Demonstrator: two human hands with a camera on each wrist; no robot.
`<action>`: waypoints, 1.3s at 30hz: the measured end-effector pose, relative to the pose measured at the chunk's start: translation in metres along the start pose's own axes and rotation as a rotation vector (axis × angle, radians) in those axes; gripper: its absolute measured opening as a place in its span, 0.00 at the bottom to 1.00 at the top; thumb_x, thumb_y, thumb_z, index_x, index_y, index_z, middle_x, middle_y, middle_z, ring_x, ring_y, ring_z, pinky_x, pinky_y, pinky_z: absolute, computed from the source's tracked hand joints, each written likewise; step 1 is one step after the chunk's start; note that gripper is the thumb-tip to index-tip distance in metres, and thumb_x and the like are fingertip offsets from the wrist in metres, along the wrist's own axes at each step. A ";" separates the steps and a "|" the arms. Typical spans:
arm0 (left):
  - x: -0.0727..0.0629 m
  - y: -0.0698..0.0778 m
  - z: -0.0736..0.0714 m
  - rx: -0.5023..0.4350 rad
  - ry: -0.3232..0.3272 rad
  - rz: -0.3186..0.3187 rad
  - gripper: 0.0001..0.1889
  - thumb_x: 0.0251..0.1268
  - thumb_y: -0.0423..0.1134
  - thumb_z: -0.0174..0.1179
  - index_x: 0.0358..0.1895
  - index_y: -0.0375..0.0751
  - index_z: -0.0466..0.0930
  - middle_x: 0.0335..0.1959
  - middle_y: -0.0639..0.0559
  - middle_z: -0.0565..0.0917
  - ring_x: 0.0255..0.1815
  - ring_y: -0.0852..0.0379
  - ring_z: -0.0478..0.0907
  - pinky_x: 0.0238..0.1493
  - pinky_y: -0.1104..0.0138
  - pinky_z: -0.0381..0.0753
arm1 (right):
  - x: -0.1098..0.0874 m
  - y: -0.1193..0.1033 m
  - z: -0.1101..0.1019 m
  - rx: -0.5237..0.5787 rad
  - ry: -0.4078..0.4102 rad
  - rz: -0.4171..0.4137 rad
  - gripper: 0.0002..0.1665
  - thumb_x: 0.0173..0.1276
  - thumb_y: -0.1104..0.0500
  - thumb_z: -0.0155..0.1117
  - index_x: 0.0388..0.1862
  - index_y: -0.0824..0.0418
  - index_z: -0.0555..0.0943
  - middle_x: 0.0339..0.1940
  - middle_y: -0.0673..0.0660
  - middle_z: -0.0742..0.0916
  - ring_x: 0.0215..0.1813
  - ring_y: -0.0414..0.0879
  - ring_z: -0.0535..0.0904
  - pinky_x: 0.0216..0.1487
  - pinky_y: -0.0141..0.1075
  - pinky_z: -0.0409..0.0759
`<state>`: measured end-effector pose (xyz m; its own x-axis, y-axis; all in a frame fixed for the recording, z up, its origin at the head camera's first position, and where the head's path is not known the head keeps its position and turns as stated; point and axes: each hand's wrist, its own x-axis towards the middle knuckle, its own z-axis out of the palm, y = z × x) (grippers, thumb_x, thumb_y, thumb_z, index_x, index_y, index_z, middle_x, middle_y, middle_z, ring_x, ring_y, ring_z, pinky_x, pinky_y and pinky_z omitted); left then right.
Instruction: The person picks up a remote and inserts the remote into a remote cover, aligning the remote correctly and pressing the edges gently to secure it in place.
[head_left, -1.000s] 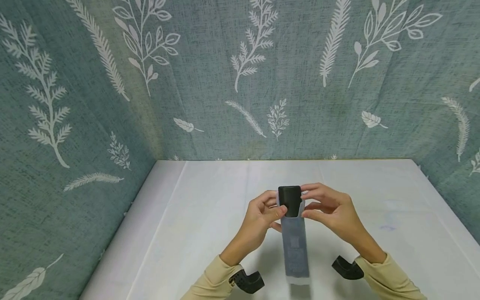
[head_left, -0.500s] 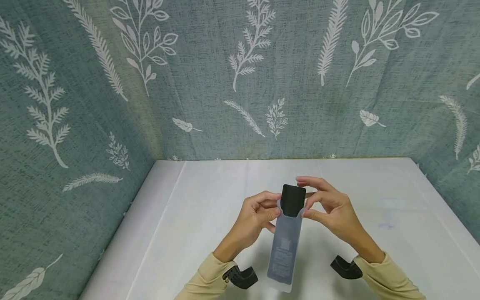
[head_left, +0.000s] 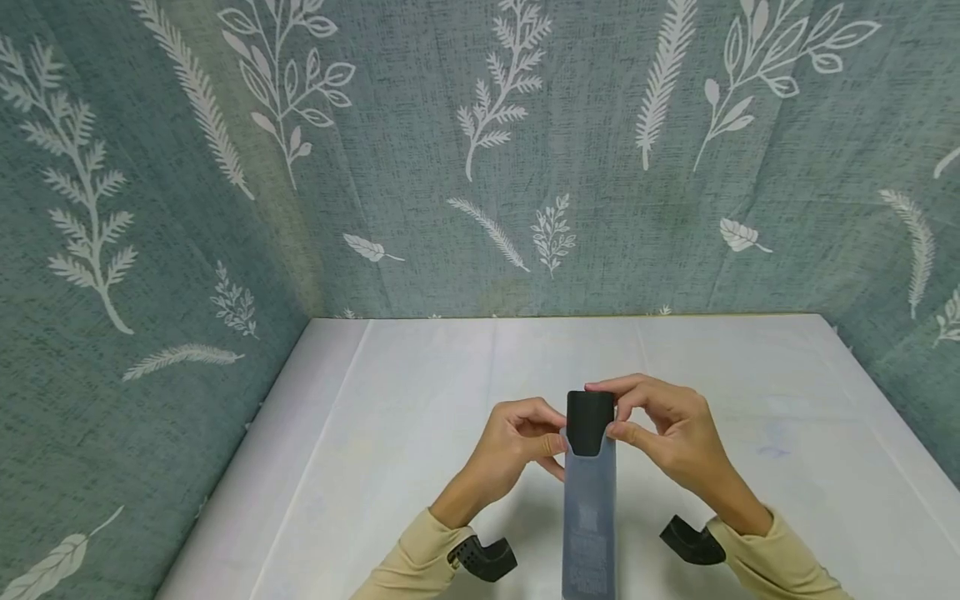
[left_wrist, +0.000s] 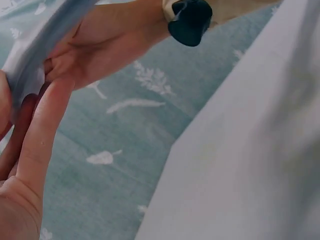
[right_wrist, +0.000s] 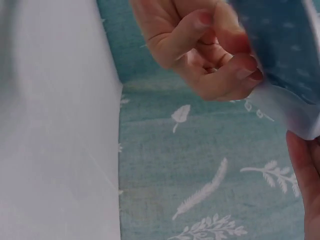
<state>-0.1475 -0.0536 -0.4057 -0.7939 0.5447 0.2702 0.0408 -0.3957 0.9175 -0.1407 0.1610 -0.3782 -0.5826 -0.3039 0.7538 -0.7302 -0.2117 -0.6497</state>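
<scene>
In the head view, a slim remote control (head_left: pixel 590 417) is held up between both hands. Its black end shows bare at the top, while a translucent bluish-grey cover (head_left: pixel 589 508) encloses the rest. My left hand (head_left: pixel 513 450) pinches the cover's left edge near its mouth, thumb in front and fingers behind. On the other side, my right hand (head_left: pixel 667 421) pinches the right edge with its thumb, and its index finger reaches to the black top. Rows of small pale marks show through the cover (right_wrist: pixel 282 45) in the right wrist view. The cover's lower end leaves the head view.
A white table (head_left: pixel 375 467) lies below the hands. Green leaf-patterned cloth (head_left: pixel 420 167) hangs behind it and along its left and right sides. A black wrist device (head_left: pixel 483 558) sits at the left sleeve, another black wrist device (head_left: pixel 692 540) at the right.
Half a second ago the covered remote control slanted to the lower left; now it hangs straight and lower, past the frame's bottom edge. Both hands have sunk slightly, still gripping its edges.
</scene>
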 end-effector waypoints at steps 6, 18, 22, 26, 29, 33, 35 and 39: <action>0.000 -0.005 0.001 -0.028 -0.030 0.039 0.24 0.59 0.32 0.65 0.39 0.08 0.67 0.34 0.52 0.82 0.32 0.58 0.82 0.24 0.61 0.84 | -0.001 -0.001 0.005 -0.014 0.063 -0.025 0.12 0.53 0.82 0.63 0.28 0.69 0.76 0.41 0.68 0.84 0.48 0.54 0.81 0.50 0.34 0.80; 0.004 -0.003 -0.001 0.103 -0.023 0.104 0.23 0.58 0.40 0.66 0.34 0.15 0.72 0.37 0.52 0.82 0.37 0.57 0.80 0.34 0.59 0.85 | -0.003 0.002 0.005 0.007 0.077 0.045 0.05 0.60 0.76 0.61 0.30 0.72 0.75 0.43 0.67 0.83 0.50 0.53 0.80 0.50 0.34 0.80; 0.005 0.000 -0.002 0.194 0.013 0.205 0.17 0.58 0.40 0.66 0.29 0.24 0.75 0.51 0.45 0.78 0.54 0.48 0.75 0.47 0.60 0.81 | -0.008 0.004 0.005 0.005 0.071 0.158 0.06 0.62 0.76 0.60 0.33 0.69 0.75 0.49 0.63 0.82 0.53 0.50 0.79 0.50 0.34 0.79; 0.006 0.003 -0.002 0.221 0.018 0.257 0.11 0.59 0.34 0.64 0.28 0.27 0.75 0.60 0.37 0.74 0.62 0.41 0.70 0.50 0.56 0.80 | -0.016 0.007 0.009 0.070 0.059 0.272 0.12 0.60 0.79 0.58 0.41 0.69 0.74 0.55 0.61 0.79 0.56 0.50 0.77 0.47 0.36 0.82; 0.005 0.003 -0.002 0.235 0.028 0.273 0.07 0.61 0.27 0.61 0.29 0.25 0.76 0.58 0.33 0.75 0.61 0.40 0.71 0.49 0.57 0.81 | -0.018 0.007 0.013 0.145 0.034 0.318 0.21 0.58 0.79 0.62 0.50 0.74 0.70 0.60 0.65 0.74 0.59 0.53 0.74 0.44 0.40 0.83; 0.003 0.001 -0.004 0.224 0.066 0.280 0.06 0.60 0.26 0.61 0.31 0.23 0.75 0.55 0.32 0.77 0.58 0.40 0.74 0.48 0.60 0.81 | -0.018 0.005 0.016 0.200 0.028 0.390 0.32 0.54 0.78 0.66 0.58 0.77 0.67 0.62 0.65 0.71 0.61 0.54 0.72 0.45 0.42 0.82; 0.002 0.001 -0.005 0.221 0.068 0.281 0.07 0.60 0.27 0.62 0.32 0.22 0.75 0.55 0.32 0.77 0.57 0.39 0.74 0.47 0.60 0.82 | -0.017 0.004 0.017 0.223 0.042 0.423 0.33 0.54 0.77 0.67 0.59 0.77 0.67 0.62 0.63 0.73 0.60 0.53 0.72 0.45 0.40 0.82; 0.001 0.002 -0.008 0.244 0.036 0.281 0.08 0.58 0.28 0.64 0.34 0.24 0.76 0.58 0.34 0.75 0.59 0.40 0.72 0.48 0.56 0.81 | -0.016 0.003 0.017 0.277 0.058 0.433 0.31 0.55 0.78 0.65 0.59 0.79 0.67 0.60 0.62 0.75 0.59 0.52 0.73 0.45 0.38 0.82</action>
<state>-0.1527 -0.0599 -0.4063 -0.7516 0.4120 0.5152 0.4002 -0.3361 0.8526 -0.1278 0.1497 -0.3940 -0.8348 -0.3681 0.4094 -0.3006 -0.3183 -0.8991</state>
